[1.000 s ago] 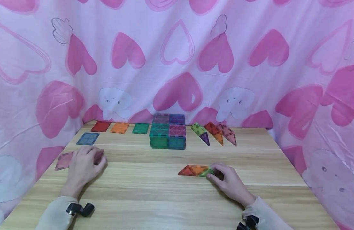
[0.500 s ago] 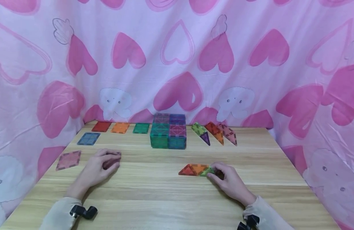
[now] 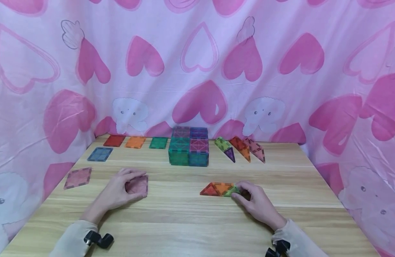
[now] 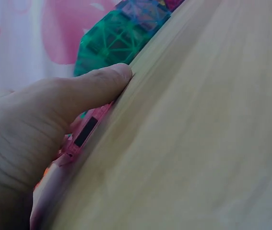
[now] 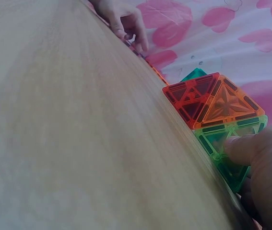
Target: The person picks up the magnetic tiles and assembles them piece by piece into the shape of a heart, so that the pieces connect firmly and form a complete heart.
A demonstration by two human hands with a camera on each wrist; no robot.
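Observation:
My left hand (image 3: 117,189) grips a pink square magnetic tile (image 3: 139,185) low over the table, its thumb at the near edge and fingers at the far edge. In the left wrist view the thumb hides most of that pink tile (image 4: 88,128). With my right hand (image 3: 256,203) I pinch the green end of a strip of joined triangular magnetic tiles (image 3: 216,189), coloured red, orange and green. The right wrist view shows the strip standing on the table, the thumb against its green triangle (image 5: 210,143). A second pink square tile (image 3: 78,177) lies left of my left hand.
A block of translucent tiles (image 3: 188,151) stands at the back middle. Blue (image 3: 100,154), red (image 3: 114,140), orange (image 3: 135,142) and green (image 3: 158,142) squares lie left of it. Several joined triangle tiles (image 3: 239,148) lie to its right. A patterned curtain (image 3: 197,71) hangs behind the table.
My left hand has moved right, away from the pink tile at the left, carrying the other pink square, which now shows between its fingers. The right hand and its strip have stayed put.

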